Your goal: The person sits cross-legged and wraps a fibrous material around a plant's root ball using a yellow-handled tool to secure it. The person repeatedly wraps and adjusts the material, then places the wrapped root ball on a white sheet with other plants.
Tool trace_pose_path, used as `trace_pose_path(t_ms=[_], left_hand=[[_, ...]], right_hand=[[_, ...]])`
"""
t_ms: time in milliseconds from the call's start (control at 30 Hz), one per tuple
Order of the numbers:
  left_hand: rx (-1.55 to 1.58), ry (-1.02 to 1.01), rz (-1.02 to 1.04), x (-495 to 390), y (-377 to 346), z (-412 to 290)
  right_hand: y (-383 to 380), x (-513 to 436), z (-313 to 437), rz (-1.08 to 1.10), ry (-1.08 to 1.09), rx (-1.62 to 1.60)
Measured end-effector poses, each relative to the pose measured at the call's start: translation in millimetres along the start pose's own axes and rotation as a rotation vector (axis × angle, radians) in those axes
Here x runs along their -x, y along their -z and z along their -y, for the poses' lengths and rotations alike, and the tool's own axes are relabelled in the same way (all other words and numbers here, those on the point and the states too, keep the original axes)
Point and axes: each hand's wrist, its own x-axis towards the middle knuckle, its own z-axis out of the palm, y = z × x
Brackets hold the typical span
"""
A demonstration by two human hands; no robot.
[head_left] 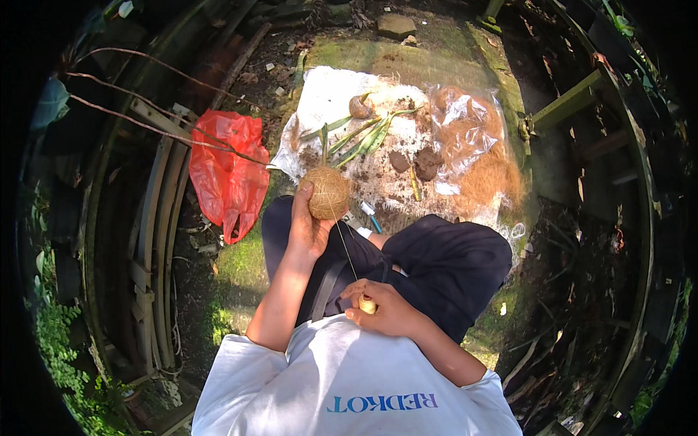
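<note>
My left hand [312, 226] holds up a fibre-covered ball [326, 192] wrapped in thread, with green leaves rising from its top. A taut thread [344, 242] runs from the ball down to a spool of yellowish thread [367, 304] in my right hand [381, 308], close to my shirt. Beyond the ball, long green leaves [371, 139] and a round brown ball with a plant [361, 106] lie on a soil-stained white sack [332, 87]. Dark soil lumps [428, 163] rest on it near a yellowed leaf piece [415, 184].
Brown coconut-like fibre [491, 182] lies partly in a clear plastic bag [466, 117] at the sack's right. A red plastic bag [229, 169] is on the left, below thin bare branches [163, 120]. A blue-handled tool [372, 217] lies before my legs. Wooden planks [158, 229] stand farther left.
</note>
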Motion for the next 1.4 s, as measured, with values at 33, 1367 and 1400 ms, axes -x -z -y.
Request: trace_pose_path(t_ms=[33,1367,1400], left_hand=[[0.018,-0.006,-0.033,-0.2,0.4,-0.7],[0.238,-0.246,-0.354,3.1,46.6,-60.1],[0.239,-0.246,-0.361,3.3,46.4,-61.4]], right_hand=[[4.6,1.1,1.1,-0.059,-0.009,-0.022],[88.1,26.4,1.5,-0.09,-0.225,-0.672],[90.1,28.2,1.4,-0.066,-0.239,-0.687]])
